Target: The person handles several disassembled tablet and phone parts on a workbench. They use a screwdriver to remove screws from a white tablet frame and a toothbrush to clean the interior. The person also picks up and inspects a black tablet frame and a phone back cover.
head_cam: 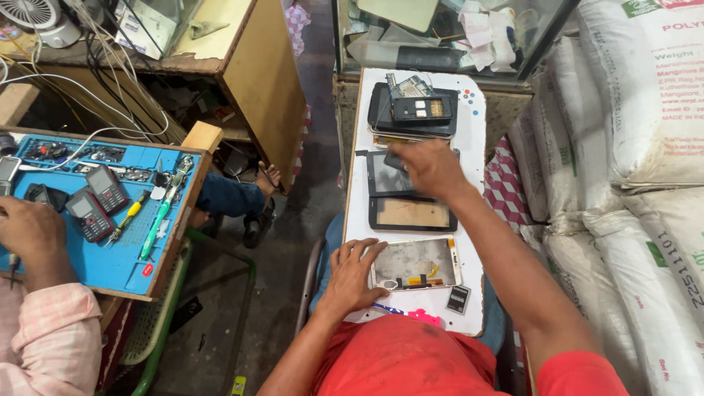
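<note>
From the head camera, my left hand (pixel 352 275) lies flat, fingers spread, pressing the edge of a bare tablet frame (pixel 416 262) on the white board (pixel 475 132). My right hand (pixel 433 167) reaches ahead, fingertips closing on a dark glossy tablet (pixel 389 180); whether they pinch is hidden. Just nearer than it lies another panel (pixel 411 214). These smooth, thin slabs overlap, so I judge one could slide off.

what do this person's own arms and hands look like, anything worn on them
Both arms are bare from the short red sleeves down. The left hand and right hand wear no gloves, and no rings, watch or bracelets show. The red shirt cloth looks smudged with dark marks.
</note>
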